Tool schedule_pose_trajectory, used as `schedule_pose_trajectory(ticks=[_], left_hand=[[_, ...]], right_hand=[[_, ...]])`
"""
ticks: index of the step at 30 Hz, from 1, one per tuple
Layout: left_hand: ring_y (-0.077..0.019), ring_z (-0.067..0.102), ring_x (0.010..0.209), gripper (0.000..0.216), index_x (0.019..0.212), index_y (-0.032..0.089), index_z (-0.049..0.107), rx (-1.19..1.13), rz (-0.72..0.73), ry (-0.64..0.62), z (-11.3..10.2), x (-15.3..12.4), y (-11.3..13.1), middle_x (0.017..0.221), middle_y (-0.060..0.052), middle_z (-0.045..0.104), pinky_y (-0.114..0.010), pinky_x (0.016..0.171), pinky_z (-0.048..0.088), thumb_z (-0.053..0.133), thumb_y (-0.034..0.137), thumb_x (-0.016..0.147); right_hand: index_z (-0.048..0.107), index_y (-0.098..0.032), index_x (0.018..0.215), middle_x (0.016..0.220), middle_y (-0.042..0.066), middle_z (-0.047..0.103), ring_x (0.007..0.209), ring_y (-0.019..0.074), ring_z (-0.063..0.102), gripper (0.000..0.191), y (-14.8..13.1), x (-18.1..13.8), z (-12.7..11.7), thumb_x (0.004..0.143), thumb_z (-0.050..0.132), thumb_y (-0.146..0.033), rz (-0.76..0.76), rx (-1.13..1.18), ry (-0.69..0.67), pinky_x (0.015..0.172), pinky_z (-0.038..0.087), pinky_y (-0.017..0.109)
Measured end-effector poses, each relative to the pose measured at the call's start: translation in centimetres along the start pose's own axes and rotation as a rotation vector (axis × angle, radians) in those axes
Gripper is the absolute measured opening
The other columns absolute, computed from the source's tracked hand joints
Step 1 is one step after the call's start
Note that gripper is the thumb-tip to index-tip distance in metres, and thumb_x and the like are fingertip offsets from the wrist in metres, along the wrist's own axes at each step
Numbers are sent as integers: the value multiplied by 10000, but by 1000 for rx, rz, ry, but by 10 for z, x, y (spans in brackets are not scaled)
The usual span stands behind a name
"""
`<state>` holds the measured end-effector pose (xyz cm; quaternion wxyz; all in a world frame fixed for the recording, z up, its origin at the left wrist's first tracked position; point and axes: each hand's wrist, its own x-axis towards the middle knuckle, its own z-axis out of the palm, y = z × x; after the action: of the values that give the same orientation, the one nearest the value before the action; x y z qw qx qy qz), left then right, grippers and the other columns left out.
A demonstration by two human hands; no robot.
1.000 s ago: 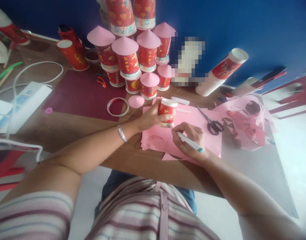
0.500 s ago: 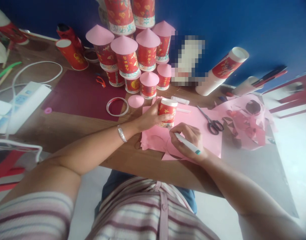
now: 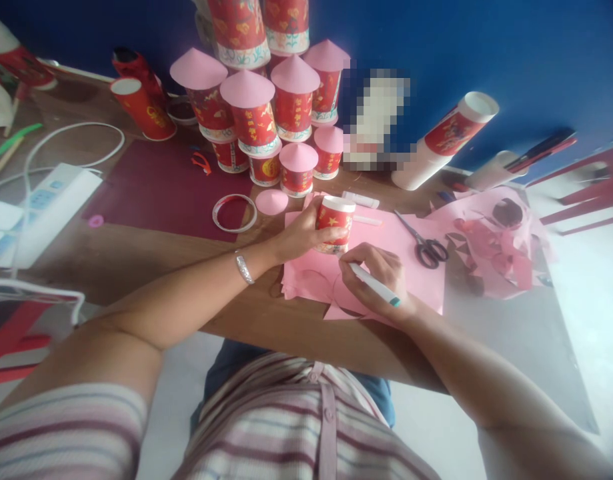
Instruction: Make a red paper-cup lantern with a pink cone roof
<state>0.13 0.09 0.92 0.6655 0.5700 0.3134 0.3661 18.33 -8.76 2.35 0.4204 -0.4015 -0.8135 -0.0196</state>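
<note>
My left hand (image 3: 299, 235) is wrapped round a small red paper cup (image 3: 335, 223) that stands upside down on a sheet of pink paper (image 3: 411, 263). My right hand (image 3: 376, 280) pinches a white pen with a green end (image 3: 375, 284), its tip at the cup's base on the paper. A silver bracelet (image 3: 244, 267) sits on my left wrist. Drawn circles show on the pink paper under my hands.
Black scissors (image 3: 426, 247) lie right of the cup. A pink cone (image 3: 271, 201) and a ring (image 3: 235, 213) lie to its left. Stacked red cups with pink cone lids (image 3: 266, 113) stand behind. Pink scraps (image 3: 491, 243) pile at right; a power strip (image 3: 46, 207) at left.
My right hand with the pen has slid slightly left along the cup's base. The left hand and cup have stayed put.
</note>
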Motion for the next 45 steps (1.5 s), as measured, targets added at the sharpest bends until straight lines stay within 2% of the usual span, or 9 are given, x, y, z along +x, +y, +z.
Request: schedule_pose_trajectory(ticks=[19, 25, 30, 34, 45], left_hand=[[-250, 661, 1061, 612, 1244, 193, 495, 52, 1, 1, -1, 0, 0, 1161, -76, 599, -436, 915, 598, 844, 396, 783], [-260, 667, 1126, 553, 1213, 212, 538, 29, 14, 20, -2, -1, 0, 1212, -89, 628, -416, 928, 600, 854, 407, 803], [-240, 687, 1060, 557, 1214, 204, 531, -74, 24, 21, -4, 3, -8, 1147, -68, 666, -424, 942, 591, 861, 408, 815], [-211, 685, 994, 548, 1217, 196, 565, -135, 52, 31, -7, 6, -13, 1090, -52, 681, -393, 908, 588, 879, 391, 813], [-196, 693, 962, 451, 1141, 198, 605, -172, 28, 17, -8, 4, -9, 1058, -47, 705, -382, 924, 590, 854, 418, 836]], right_hand=[[604, -247, 907, 756, -27, 741, 604, 120, 680, 148, 1, 1, -1, 971, 610, -114, -3, 3, -8, 587, 538, 239], [601, -236, 955, 740, -22, 714, 594, 122, 657, 145, -1, 0, -8, 951, 641, -97, -79, 147, -35, 584, 544, 240], [605, -225, 1007, 746, -13, 706, 610, 136, 664, 153, -4, 0, -7, 959, 644, -85, -157, 207, -51, 602, 570, 268], [611, -228, 1012, 757, -14, 710, 623, 132, 670, 138, -5, -1, -5, 969, 644, -101, -155, 202, -61, 609, 576, 266], [609, -217, 1027, 771, -1, 714, 622, 133, 661, 143, -2, -1, -5, 971, 649, -92, -164, 187, -50, 598, 557, 259]])
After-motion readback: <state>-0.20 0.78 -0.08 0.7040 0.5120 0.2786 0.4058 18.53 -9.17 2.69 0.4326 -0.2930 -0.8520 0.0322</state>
